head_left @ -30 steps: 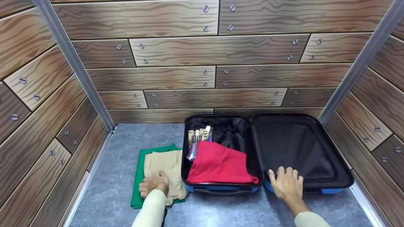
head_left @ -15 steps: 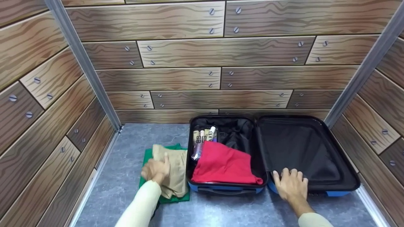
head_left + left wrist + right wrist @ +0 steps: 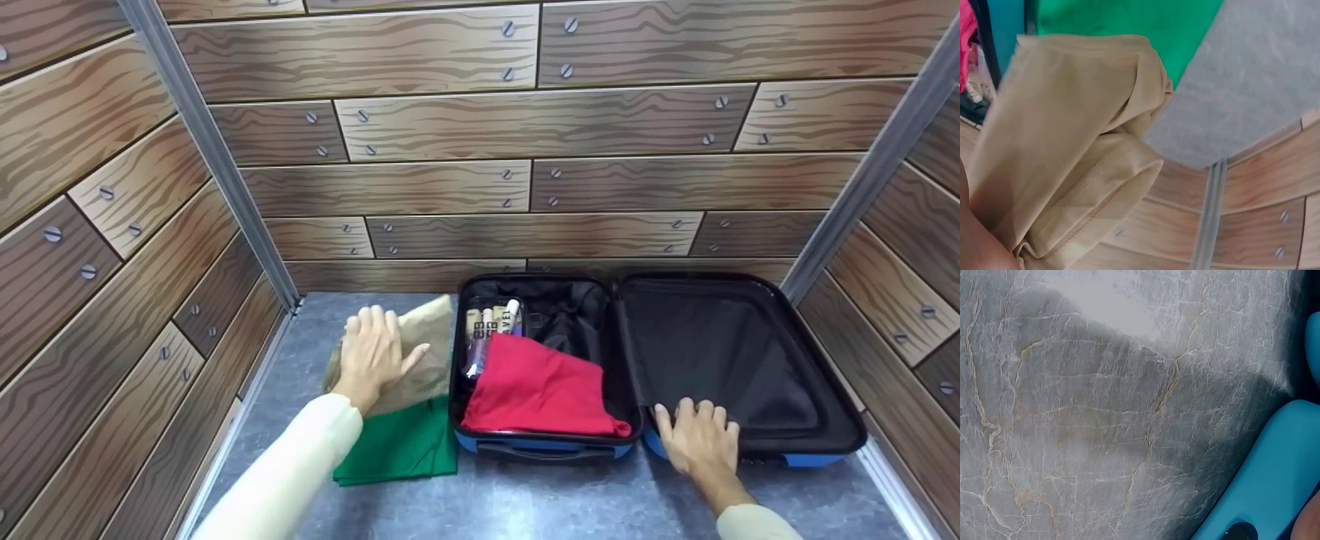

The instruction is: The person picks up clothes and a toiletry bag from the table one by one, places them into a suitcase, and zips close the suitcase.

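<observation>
My left hand (image 3: 369, 356) grips a folded beige garment (image 3: 426, 345) at its far edge and holds it tilted up. In the left wrist view the garment (image 3: 1067, 107) hangs in folds with a stitched hem, and part of the hand (image 3: 982, 247) shows at its lower left. Below it a folded green cloth (image 3: 409, 446) lies on the grey surface beside the suitcase. My right hand (image 3: 701, 439) rests on the front rim of the open suitcase's right half (image 3: 720, 352), fingers laid over the edge. The right wrist view shows the blue shell (image 3: 1275, 461) beside a bit of skin.
A folded red cloth (image 3: 540, 386) lies in the suitcase's left half, partly over a clear pouch of toiletry bottles (image 3: 487, 326). Wood-patterned walls (image 3: 442, 135) enclose the grey surface (image 3: 495, 502) at the back and both sides.
My left hand has turned palm-down and moved away from me, lifting the beige garment off the green cloth and tilting it up. The right hand stays on the suitcase rim. The view shifts slightly.
</observation>
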`<state>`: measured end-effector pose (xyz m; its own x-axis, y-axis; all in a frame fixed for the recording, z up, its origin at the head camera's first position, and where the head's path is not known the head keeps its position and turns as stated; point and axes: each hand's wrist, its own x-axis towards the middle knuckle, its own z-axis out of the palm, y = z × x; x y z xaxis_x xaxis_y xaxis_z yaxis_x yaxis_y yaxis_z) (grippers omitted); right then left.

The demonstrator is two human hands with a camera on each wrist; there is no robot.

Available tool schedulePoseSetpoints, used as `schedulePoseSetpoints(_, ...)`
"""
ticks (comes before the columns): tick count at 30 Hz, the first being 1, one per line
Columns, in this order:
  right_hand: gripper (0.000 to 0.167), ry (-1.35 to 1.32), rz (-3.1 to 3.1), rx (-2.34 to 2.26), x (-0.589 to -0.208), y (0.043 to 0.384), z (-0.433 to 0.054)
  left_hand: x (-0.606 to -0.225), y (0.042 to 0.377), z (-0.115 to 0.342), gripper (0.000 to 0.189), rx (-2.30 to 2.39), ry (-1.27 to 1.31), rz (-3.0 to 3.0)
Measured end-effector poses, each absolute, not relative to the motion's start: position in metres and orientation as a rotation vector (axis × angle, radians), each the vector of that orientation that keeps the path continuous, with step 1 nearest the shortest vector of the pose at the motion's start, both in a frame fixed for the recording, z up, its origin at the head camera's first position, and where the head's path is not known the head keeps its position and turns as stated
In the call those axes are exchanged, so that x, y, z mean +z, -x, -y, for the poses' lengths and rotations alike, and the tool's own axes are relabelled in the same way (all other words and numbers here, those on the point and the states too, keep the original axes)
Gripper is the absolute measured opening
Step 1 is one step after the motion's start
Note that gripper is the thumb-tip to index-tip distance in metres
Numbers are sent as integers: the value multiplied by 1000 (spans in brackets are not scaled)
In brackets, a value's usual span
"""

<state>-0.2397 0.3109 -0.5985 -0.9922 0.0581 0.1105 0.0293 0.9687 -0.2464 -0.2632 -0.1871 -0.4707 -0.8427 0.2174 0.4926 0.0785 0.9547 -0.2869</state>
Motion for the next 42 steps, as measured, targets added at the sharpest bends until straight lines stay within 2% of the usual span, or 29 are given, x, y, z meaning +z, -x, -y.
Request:
schedulePoseSetpoints(7,62,80,2976,450,-597,237,-314,-448,256,176,71,461,445,2414)
schedulePoseSetpoints(11,52,102,2838,509,-593,239,-303,-432,253,170,72,483,519,2339)
schedulePoseSetpoints(16,35,-16,2511,586,-568,255,-257,-413,248,164,68,516,573,2286)
schedulePoseSetpoints(19,32,-160,2365,634,-539,266,-219,-406,244,158,63,523,596,2256)
schedulePoseSetpoints(25,43,-498,2121,745,-485,270,-140,-396,232,138,61,551,623,2292)
schedulePoseSetpoints(30,55,-671,2062,689,-458,263,-100,-390,219,115,66,526,675,2292)
schedulePoseSetpoints(36,60,-707,1965,505,-454,263,-99,-394,212,91,69,418,716,2288)
schedulePoseSetpoints(42,59,-781,1897,351,-468,258,-123,-416,201,79,61,383,733,2352)
